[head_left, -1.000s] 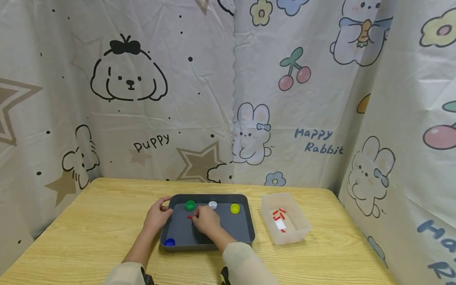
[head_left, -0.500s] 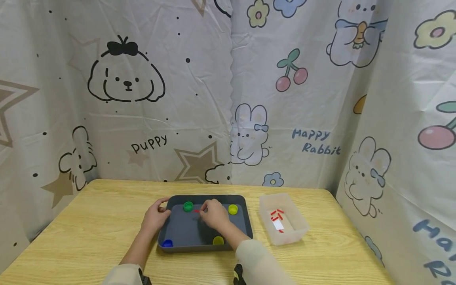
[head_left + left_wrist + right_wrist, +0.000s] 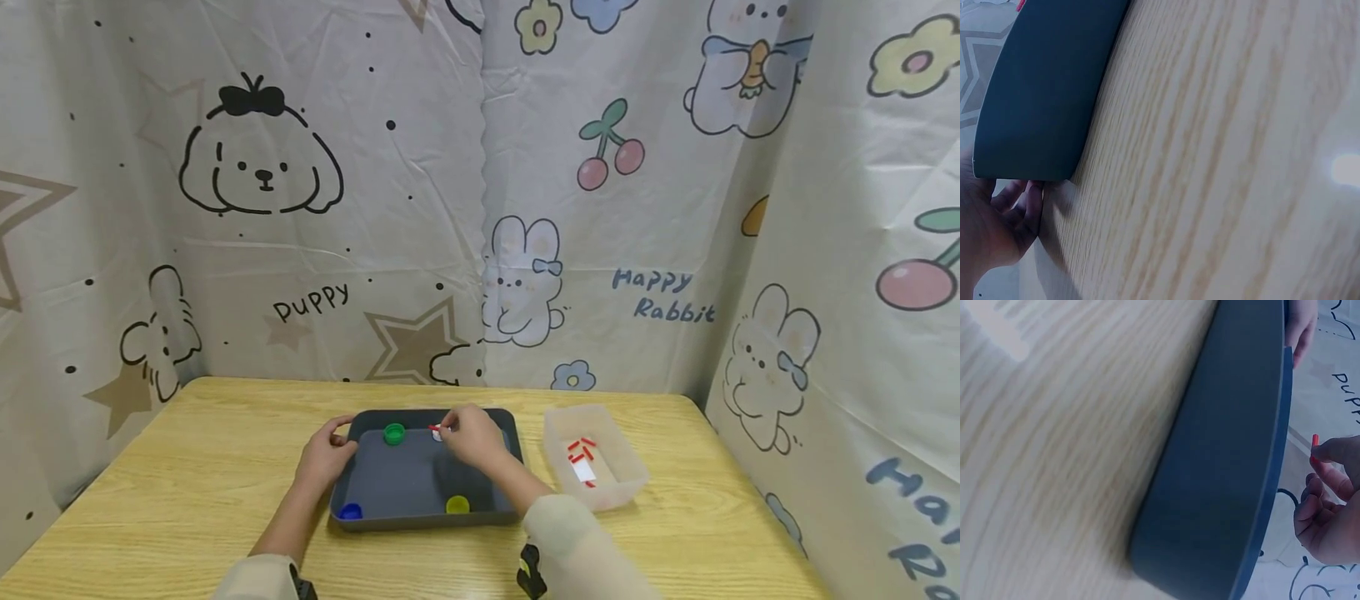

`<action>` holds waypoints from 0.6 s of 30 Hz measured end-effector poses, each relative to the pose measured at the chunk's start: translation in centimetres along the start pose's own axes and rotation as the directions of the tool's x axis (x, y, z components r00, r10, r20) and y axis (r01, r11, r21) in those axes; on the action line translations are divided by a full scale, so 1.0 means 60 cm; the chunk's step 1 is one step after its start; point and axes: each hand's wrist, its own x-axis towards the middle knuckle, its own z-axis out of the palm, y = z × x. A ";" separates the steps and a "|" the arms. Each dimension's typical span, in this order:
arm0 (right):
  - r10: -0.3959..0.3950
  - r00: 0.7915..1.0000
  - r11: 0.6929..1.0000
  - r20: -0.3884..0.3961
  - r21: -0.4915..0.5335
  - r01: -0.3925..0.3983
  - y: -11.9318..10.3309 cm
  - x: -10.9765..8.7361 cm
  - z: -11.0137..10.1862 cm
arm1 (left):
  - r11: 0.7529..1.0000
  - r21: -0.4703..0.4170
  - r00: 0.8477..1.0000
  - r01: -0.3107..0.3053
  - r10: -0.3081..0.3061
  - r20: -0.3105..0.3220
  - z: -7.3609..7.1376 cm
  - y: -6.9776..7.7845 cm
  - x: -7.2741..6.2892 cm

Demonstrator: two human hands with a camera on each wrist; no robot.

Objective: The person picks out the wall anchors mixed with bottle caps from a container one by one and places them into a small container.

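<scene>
My right hand (image 3: 474,435) pinches a small red stick (image 3: 1314,449) between thumb and index finger. In the head view it is over the back of the dark grey tray (image 3: 405,479), with the stick's tip at a small white cap (image 3: 437,436) that the fingers partly cover. My left hand (image 3: 324,458) grips the tray's left edge, its fingers curled against the outer wall in the left wrist view. On the tray are a green cap (image 3: 393,433) at back left, a blue cap (image 3: 350,511) at front left and a yellow cap (image 3: 457,505) at the front.
Right of the tray stands a translucent plastic box (image 3: 626,487). Several red sticks (image 3: 588,453) and a white rectangle (image 3: 583,471) show inside it. Printed cloth (image 3: 412,208) hangs behind and beside the wooden table (image 3: 195,467).
My right hand has moved right and back over the tray with the red stick, from near the green cap to the white one. It now covers the back yellow cap. My left hand stays put.
</scene>
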 end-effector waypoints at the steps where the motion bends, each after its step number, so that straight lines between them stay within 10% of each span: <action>1: 0.003 1.000 1.000 0.003 -0.002 -0.003 0.001 0.000 -0.004 | 1.000 0.000 1.000 -0.002 0.002 0.001 0.000 0.000 -0.001; 18: 0.015 0.998 0.999 -0.053 -0.042 -0.017 0.022 -0.012 -0.048 | 1.000 0.003 1.000 -0.027 0.027 0.002 -0.001 0.000 0.000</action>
